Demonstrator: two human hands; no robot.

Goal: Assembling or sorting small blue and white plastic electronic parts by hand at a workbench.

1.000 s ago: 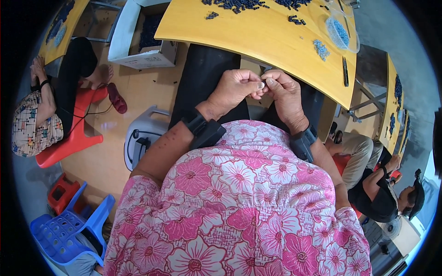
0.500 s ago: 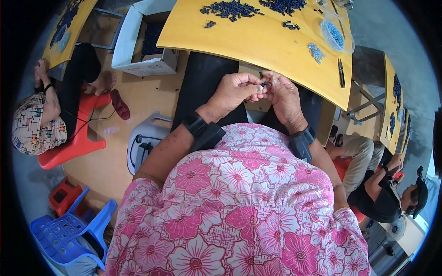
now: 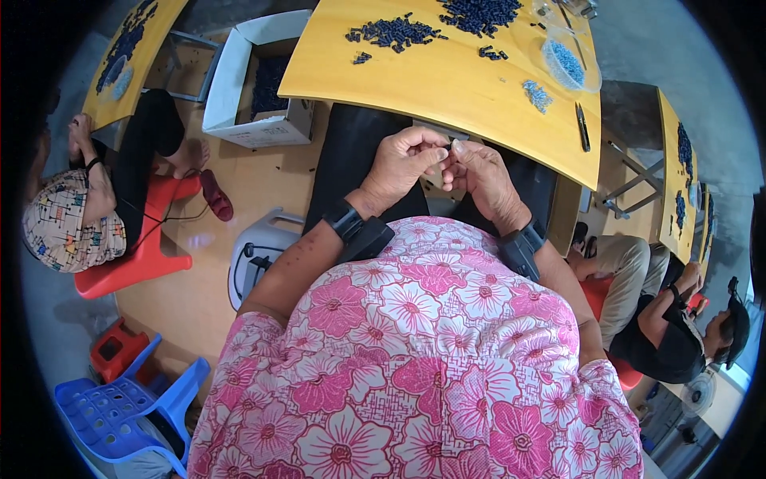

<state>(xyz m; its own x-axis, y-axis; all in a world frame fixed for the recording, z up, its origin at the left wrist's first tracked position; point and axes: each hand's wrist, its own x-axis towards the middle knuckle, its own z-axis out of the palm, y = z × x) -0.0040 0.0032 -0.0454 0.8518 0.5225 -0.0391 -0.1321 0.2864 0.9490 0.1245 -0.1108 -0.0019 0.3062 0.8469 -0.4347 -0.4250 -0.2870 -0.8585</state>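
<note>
My left hand (image 3: 405,166) and my right hand (image 3: 483,177) meet just in front of the near edge of a yellow table (image 3: 447,94). Both are closed in a pinch, with the fingertips nearly touching. Between them sits a tiny dark piece (image 3: 448,147), mostly hidden by the fingers; its exact kind does not show. On the tabletop lie a heap of small dark blue cylindrical parts (image 3: 397,33) and a larger heap of the same parts (image 3: 481,14). Small groups of these parts (image 3: 492,53) lie nearer to me. Toward the right is a little pile of light blue, clear-looking pieces (image 3: 537,96).
A clear bowl (image 3: 593,78) holds light blue pieces; a black pen (image 3: 582,128) lies near the table's right edge. At left stand an open white carton (image 3: 255,134) and a grey stool (image 3: 239,267). People sit at tables on both sides, one on a red stool (image 3: 152,239).
My hands still pinch close together, with the fingertips shifted slightly left and the dark piece now less visible. The whole view has shifted a little.
</note>
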